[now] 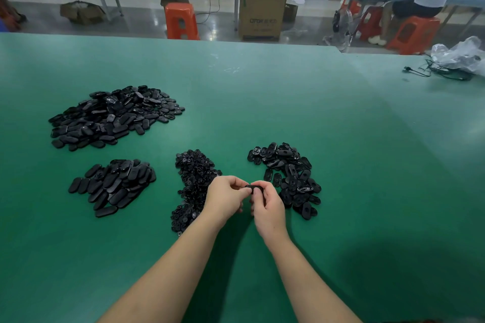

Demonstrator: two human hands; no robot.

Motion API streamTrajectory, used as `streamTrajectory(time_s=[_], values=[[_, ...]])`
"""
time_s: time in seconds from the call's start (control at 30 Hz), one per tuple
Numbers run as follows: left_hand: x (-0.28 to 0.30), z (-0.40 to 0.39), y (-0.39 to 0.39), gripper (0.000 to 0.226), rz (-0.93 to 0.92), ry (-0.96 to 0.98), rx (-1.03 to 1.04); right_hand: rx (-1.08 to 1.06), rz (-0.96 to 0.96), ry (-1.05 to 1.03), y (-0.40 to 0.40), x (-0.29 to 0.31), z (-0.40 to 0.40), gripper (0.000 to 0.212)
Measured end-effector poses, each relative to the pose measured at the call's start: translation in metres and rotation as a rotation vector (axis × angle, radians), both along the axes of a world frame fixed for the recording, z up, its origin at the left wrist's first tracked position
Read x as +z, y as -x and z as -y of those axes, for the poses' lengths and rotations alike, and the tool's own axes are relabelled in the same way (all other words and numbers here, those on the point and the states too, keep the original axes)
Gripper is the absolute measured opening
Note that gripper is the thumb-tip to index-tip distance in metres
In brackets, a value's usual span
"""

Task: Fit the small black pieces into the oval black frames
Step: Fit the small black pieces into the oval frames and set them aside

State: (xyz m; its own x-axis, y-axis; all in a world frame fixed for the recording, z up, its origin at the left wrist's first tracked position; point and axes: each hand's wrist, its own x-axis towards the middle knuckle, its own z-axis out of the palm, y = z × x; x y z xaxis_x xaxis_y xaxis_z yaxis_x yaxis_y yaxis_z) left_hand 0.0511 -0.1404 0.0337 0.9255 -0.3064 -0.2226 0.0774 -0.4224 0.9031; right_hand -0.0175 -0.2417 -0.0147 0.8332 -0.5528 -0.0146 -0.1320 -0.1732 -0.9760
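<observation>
- Both hands meet over the near middle of the green table [262,92]. The left hand [227,198] and the right hand [267,204] have their fingers curled, pinching one oval black frame [254,187] between them, lifted just off the surface.
- Whether a small piece already sits in that frame cannot be told; the fingers cover most of it. I judge this to be the fitting step itself, mid-press.
- The heap of small black pieces [194,186] lies just left of the hands, partly under the left wrist, running toward the near edge.
- A heap of open frames [287,178], each showing a hole, lies just right of the hands. These look unfilled, so they are probably the work left.
- Toward the left edge lies a smaller heap of closed ovals [112,186], and beyond it, further from the near edge, a much larger heap [112,115] of similar ovals. From here I cannot tell whether these are finished assemblies or another part.
- If the left heaps are finished pieces, the job is well past halfway, with a modest stock of frames and plenty of small pieces remaining.
- Near the far right corner lie a clear plastic bag [462,55] and a black cable [433,72], well apart from the work.
</observation>
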Motion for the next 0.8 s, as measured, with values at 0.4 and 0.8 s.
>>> streamTrajectory(time_s=[0.4, 0.8], values=[[-0.0019, 0.0045, 0.0047, 0.007, 0.022, -0.062, 0.021, -0.013, -0.018, 0.046, 0.0003, 0.0015, 0.0018, 0.022], [0.0013, 0.0045, 0.0074, 0.008, -0.001, -0.06, 0.025, -0.006, -0.013, 0.022, 0.0001, 0.0031, 0.0012, 0.016]])
